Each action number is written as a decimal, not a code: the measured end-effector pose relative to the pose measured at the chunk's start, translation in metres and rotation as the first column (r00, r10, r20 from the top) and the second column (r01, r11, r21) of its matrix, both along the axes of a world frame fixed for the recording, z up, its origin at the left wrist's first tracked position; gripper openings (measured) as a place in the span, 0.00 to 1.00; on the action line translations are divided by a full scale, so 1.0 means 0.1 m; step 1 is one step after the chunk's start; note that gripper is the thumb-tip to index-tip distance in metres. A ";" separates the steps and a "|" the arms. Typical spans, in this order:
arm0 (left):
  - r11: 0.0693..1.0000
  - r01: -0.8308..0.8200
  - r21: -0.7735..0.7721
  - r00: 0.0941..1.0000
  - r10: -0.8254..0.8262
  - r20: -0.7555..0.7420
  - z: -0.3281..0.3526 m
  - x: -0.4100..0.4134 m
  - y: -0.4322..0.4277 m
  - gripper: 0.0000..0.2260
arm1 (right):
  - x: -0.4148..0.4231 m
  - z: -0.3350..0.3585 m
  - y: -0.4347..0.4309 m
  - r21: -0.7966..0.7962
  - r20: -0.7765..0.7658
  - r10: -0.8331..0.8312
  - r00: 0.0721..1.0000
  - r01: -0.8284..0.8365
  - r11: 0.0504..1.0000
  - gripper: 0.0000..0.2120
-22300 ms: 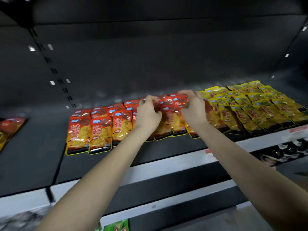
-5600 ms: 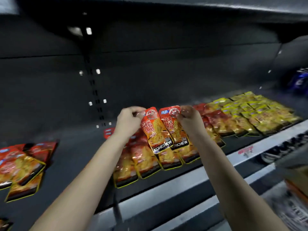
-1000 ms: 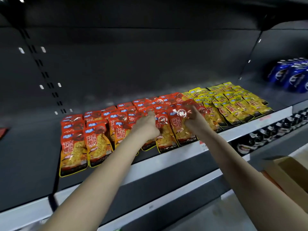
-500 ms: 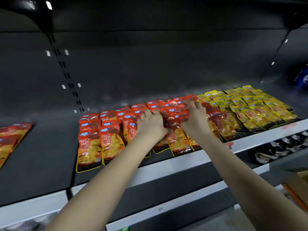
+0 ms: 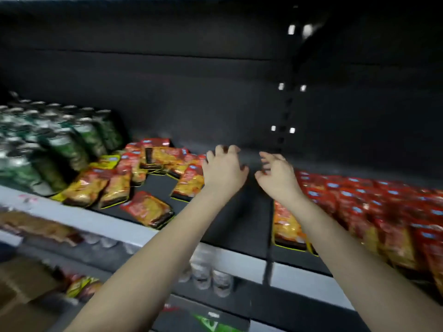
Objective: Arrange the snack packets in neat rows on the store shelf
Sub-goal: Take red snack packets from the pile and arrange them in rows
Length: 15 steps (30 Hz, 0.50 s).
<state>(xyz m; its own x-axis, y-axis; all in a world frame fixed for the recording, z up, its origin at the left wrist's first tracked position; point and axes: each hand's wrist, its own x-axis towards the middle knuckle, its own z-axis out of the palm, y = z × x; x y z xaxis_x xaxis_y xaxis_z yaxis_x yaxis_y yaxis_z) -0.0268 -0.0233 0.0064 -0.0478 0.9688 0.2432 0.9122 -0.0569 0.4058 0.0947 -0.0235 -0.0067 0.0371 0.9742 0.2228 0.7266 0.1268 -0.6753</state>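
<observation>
Just left of the neat rows [image 5: 359, 207], the left hand [image 5: 224, 172] and right hand [image 5: 275, 179] hover empty, fingers loosely spread and gripping nothing. Further left of the neat rows, the loose snack packets [image 5: 157, 159] lie jumbled on the shelf [image 5: 235, 219]. Best to gather a few, square their edges, and lay them flush against those rows

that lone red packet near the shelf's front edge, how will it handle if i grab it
The lone packet lies flat and thin, so probably light and a bit floppy if pinched by a corner. Its glossy film catches light, so it may slip when gripped and slide easily on the shelf. Lying flat, it should not roll.
</observation>
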 end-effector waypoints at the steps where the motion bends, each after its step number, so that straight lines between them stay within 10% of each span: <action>1: 0.999 -0.040 -0.008 0.999 0.040 0.003 -0.01 -0.20 0.03 0.21 | -0.20 0.00 0.05 -0.034 -0.022 0.030 0.999 -0.031 0.999 0.24; 11: 0.981 -0.176 -0.078 0.984 0.176 -0.004 -0.24 -1.87 0.54 0.19 | -1.48 -0.16 0.48 -0.171 0.062 0.172 0.983 -0.159 0.972 0.16; 15: 0.986 -0.093 -0.137 0.996 0.090 -0.029 -0.34 -2.11 0.91 0.21 | -1.66 -0.28 0.55 -0.264 0.243 0.179 0.953 -0.112 0.958 0.35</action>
